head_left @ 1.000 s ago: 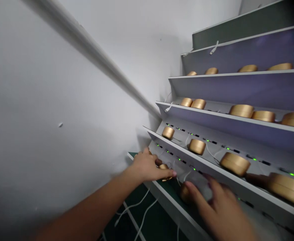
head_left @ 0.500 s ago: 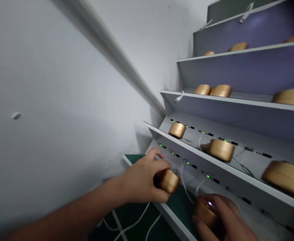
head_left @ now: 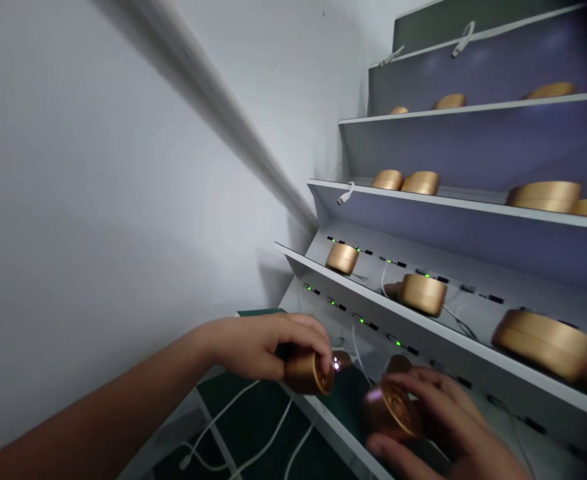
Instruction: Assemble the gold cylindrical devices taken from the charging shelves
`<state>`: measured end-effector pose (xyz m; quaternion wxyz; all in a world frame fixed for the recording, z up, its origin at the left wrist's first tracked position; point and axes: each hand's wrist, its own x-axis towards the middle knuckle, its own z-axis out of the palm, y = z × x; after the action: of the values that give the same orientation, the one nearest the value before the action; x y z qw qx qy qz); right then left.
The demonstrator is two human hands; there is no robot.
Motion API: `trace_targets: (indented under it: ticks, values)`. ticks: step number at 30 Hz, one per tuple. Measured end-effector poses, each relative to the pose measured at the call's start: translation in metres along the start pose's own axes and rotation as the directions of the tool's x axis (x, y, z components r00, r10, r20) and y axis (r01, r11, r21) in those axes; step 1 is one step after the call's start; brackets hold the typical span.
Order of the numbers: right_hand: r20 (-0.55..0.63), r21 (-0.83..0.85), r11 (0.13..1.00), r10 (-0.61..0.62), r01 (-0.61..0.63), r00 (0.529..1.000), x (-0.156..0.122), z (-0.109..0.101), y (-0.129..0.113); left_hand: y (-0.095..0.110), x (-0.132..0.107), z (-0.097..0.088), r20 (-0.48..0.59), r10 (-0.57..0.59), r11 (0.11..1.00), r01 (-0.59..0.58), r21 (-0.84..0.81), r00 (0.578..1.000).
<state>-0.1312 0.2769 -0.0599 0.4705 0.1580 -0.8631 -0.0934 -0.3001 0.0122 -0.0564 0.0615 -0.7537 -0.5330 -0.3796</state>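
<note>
My left hand (head_left: 278,347) is closed around a small round gold case (head_left: 303,375), tilted with its open or recessed end facing right. My right hand (head_left: 443,427) grips a second round gold case (head_left: 391,410), pinched between thumb and fingers above the lowest shelf (head_left: 343,393); it is slightly blurred. Just beyond the left hand's fingers, a bright white light shows on another gold-brown piece (head_left: 342,361), mostly hidden. A further dark gold round piece (head_left: 398,364) sits behind my right hand. White cables run from the shelf's slots near both hands.
Above, tiered grey shelves (head_left: 423,193) hold several round gold cases (head_left: 422,294) of different sizes. Green lights (head_left: 361,321) mark a row of slots. White cable plugs (head_left: 345,193) dangle over shelf edges. A white wall (head_left: 123,200) rises at the left; loose cables (head_left: 233,400) hang below.
The left hand's case has turned from facing toward the camera's right to a tipped, recessed-end view. The right hand's case has moved slightly left and tilted. The camera has shifted right.
</note>
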Motion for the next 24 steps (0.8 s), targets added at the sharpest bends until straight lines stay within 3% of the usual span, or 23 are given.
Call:
trace_targets:
  ticks: [8,13,15,17,19,24]
  values:
    - [-0.048,-0.036,0.999,0.026,-0.028,0.998,-0.003,-0.001,-0.001,-0.004,-0.002,-0.003,0.037,-0.064,0.994,0.067,-0.089,0.997]
    - [0.055,-0.077,0.989,0.132,-0.127,0.990,-0.003,0.001,0.000,-0.015,0.008,-0.015,0.156,-0.107,0.958,0.144,-0.248,0.982]
    - [0.204,0.018,0.968,0.240,-0.248,0.949,-0.003,0.002,-0.002,-0.020,0.014,-0.021,0.216,-0.102,0.931,0.170,-0.323,0.971]
    - [0.350,0.108,0.910,0.343,-0.401,0.872,-0.003,0.003,-0.003,-0.024,0.017,-0.027,0.272,-0.102,0.911,0.200,-0.361,0.957]
    - [0.408,0.126,0.848,0.429,-0.515,0.806,-0.003,0.005,-0.004,-0.029,0.016,-0.031,0.282,-0.113,0.905,0.216,-0.367,0.953]
    - [0.430,0.109,0.790,0.510,-0.604,0.745,-0.004,0.012,-0.004,-0.042,0.003,-0.033,0.087,-0.144,0.951,0.162,-0.264,0.986]
